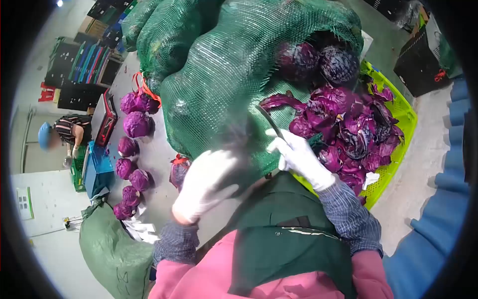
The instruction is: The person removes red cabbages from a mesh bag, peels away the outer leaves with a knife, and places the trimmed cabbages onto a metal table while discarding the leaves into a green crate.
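Stacked crates [94, 62] and a co-worker [64, 127] occupy the room's far left, well beyond the hands, while a pale bench [162, 144] spreads closer by, to the left of the left hand [204, 182]. Along it sits an uneven row of purple cabbages [138, 124], perhaps lined up there so that they stay out of the way of the bulky green mesh sack [219, 60] just beyond both hands. That sack slumps with its opening toward the right, and two dark red cabbages [297, 60] show in the gap, a position that probably makes them easy to reach. The right hand [301, 157] is closed round a knife [271, 121], its blade angled up and away from the body, a hold that seems to keep the edge clear of the wrist. The left hand is blurred, close to a dark smeared shape [238, 132] that may be a cabbage; whether it grips anything I cannot tell. To the right of the right hand, a lime-green crate [407, 119] holds a heap of loose purple leaves [356, 134], likely set so near to suit the side that has the knife
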The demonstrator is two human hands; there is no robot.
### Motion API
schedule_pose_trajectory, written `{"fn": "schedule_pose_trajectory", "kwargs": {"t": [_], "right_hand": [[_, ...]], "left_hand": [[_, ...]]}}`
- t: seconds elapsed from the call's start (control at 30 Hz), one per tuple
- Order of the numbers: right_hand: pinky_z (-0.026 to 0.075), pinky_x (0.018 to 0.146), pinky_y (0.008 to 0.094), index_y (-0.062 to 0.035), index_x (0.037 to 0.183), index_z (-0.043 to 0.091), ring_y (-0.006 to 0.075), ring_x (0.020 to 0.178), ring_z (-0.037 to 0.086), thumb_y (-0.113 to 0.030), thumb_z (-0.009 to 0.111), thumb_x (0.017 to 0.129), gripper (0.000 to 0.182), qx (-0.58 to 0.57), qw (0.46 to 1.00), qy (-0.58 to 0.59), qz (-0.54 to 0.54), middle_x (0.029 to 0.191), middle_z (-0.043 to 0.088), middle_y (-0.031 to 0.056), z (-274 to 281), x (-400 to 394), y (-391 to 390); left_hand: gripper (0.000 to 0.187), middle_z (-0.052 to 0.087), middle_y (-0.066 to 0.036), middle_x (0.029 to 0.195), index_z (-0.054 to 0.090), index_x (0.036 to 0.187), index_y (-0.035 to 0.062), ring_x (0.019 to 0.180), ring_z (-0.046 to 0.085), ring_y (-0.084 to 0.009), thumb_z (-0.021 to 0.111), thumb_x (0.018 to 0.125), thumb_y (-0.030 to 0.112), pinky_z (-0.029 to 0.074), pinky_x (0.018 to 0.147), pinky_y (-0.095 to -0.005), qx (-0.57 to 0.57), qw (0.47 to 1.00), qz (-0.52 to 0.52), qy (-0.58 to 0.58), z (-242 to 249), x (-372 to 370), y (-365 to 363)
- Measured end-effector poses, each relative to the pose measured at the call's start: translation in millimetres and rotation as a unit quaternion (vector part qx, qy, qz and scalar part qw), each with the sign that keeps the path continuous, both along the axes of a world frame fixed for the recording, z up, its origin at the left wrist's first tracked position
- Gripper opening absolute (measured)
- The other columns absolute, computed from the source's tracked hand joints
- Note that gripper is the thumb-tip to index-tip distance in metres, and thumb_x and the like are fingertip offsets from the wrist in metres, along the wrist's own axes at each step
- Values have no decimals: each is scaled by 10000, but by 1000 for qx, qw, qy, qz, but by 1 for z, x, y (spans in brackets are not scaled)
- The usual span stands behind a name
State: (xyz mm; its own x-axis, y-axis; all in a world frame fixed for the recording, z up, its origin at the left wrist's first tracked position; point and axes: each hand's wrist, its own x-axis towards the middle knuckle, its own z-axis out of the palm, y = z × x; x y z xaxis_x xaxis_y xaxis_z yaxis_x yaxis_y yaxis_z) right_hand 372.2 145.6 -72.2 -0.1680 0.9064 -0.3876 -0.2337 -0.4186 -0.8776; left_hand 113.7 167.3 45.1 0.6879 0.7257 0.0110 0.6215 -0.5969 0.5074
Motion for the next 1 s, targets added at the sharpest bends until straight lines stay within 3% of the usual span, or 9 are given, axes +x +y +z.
{"fn": "schedule_pose_trajectory", "kwargs": {"t": [0.03, 0.13, 0.3, 0.4, 0.47, 0.6, 0.8, 0.93, 1.0], "right_hand": [[435, 489, 193, -22, 1357, 570, 41, 557, 580, -231, 542, 1031, 389, 10, 1000, 14, -11, 943, 704, 2, -7, -11, 6], [479, 481, 253, -31, 1305, 598, 87, 552, 595, -297, 568, 1031, 382, -2, 999, 9, -42, 916, 710, 45, -25, -27, 25], [507, 511, 292, -39, 1178, 613, 127, 570, 610, -331, 625, 991, 347, -95, 990, 60, -88, 843, 672, 61, -63, -50, 48], [516, 466, 289, -95, 1073, 543, 122, 515, 605, -304, 683, 966, 273, -138, 970, 137, -147, 912, 645, 56, -64, -56, 52], [514, 452, 297, -111, 1061, 540, 129, 513, 608, -312, 685, 970, 264, -179, 965, 135, -136, 924, 645, 46, -68, -51, 53], [506, 438, 308, -135, 1087, 534, 142, 506, 606, -325, 701, 966, 281, -200, 950, 210, -117, 831, 592, 30, -67, -62, 48], [533, 512, 304, -142, 1467, 469, 141, 580, 586, -473, 684, 943, 656, -234, 948, 200, -81, 1022, 612, 90, -68, -64, 66], [516, 499, 291, -129, 1349, 532, 120, 569, 572, -512, 673, 944, 574, -215, 956, 191, -56, 902, 617, 54, -77, -63, 68], [494, 477, 281, -115, 1294, 553, 112, 538, 555, -529, 655, 952, 547, -196, 966, 156, -71, 815, 605, 32, -69, -46, 64]], "left_hand": [[569, 677, -177, 1214, 657, 1251, 56, 1141, 645, -352, 858, 724, 131, 500, 1016, -449, 97, 991, -75, 62, -14, 6, -4], [469, 696, -162, 1147, 670, 1175, 44, 1054, 671, -348, 860, 754, 127, 551, 909, -421, -79, 996, -29, 23, -17, -6, -21], [561, 447, -194, 1552, 461, 1469, -33, 1427, 443, -256, 650, 956, 92, 335, 1190, -374, -333, 919, 84, -196, -40, 16, -11], [643, 401, -272, 1551, 427, 1465, -76, 1450, 401, -360, 682, 950, 212, 305, 1198, -413, -65, 993, 99, 8, -67, 27, 3], [763, 424, -317, 1507, 389, 1468, -110, 1427, 420, -389, 726, 919, 300, 323, 1188, -423, -176, 967, 182, -2, -51, 25, 20], [839, 409, -322, 1512, 338, 1484, -135, 1422, 410, -409, 742, 905, 318, 312, 1193, -427, -106, 965, 240, 19, -58, 27, 22], [945, 354, -348, 1540, 262, 1504, -173, 1463, 351, -402, 755, 895, 356, 271, 1212, -402, -118, 920, 374, -31, -101, 31, 30], [520, 624, -191, 1104, 548, 1157, -116, 1000, 601, -256, 774, 894, 271, 493, 889, -392, -44, 913, 388, -113, -122, 43, 51], [517, 606, -211, 1150, 547, 1186, -112, 1063, 589, -271, 778, 890, 243, 476, 937, -404, -149, 885, 409, -165, -118, 52, 42]]}}
